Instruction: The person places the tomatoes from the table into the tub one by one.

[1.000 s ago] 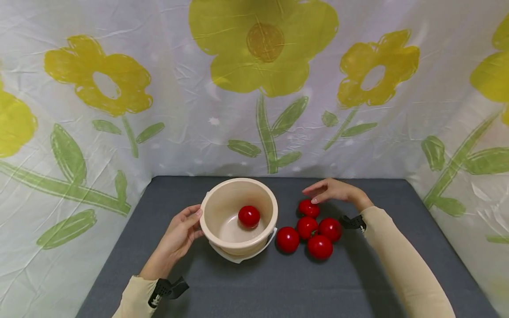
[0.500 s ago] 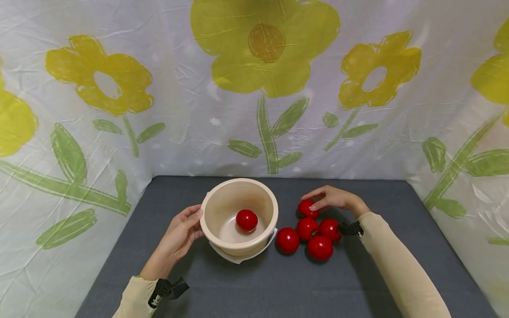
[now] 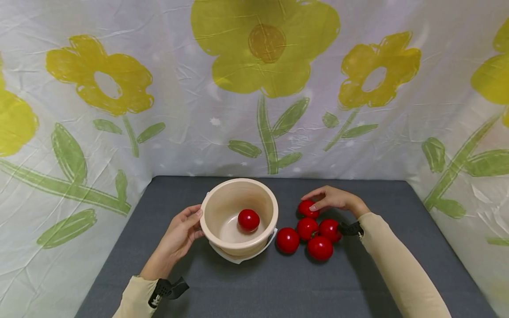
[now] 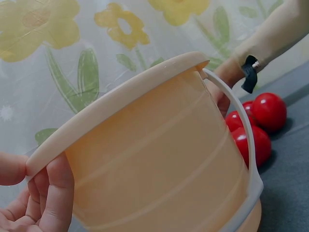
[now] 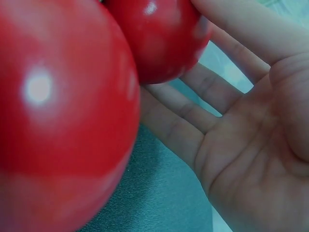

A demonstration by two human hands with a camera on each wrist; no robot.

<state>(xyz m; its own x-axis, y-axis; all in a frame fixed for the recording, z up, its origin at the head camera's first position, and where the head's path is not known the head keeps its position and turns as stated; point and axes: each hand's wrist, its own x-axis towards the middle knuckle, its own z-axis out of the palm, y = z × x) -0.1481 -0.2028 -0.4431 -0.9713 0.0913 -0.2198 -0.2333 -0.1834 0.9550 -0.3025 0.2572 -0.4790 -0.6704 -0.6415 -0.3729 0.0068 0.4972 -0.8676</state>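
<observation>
In the head view my left hand [image 3: 179, 234] pinches the rim of a cream bucket [image 3: 222, 210] from the left. The left wrist view shows the thumb above the bucket rim [image 4: 120, 99] and curled fingers [image 4: 59, 188] beneath it. One shiny red tomato [image 3: 248, 220] lies inside. My right hand [image 3: 334, 198] holds the farthest tomato [image 3: 305, 208] of a group to the bucket's right. Up close in the right wrist view, thumb and fingers surround that tomato [image 5: 159, 41], while a nearer tomato [image 5: 63, 130] fills the left side.
Several more tomatoes, among them a left one [image 3: 287, 240] and a front one [image 3: 320, 247], sit close together on the dark grey cloth [image 3: 254, 291]. The bucket's white handle [image 3: 272, 237] hangs down in front. A flower-print curtain [image 3: 179, 132] stands behind.
My right hand has come down onto the farthest tomato, its fingers now around it. The tomato inside the bucket rolled slightly left and back again. My left hand stays on the rim.
</observation>
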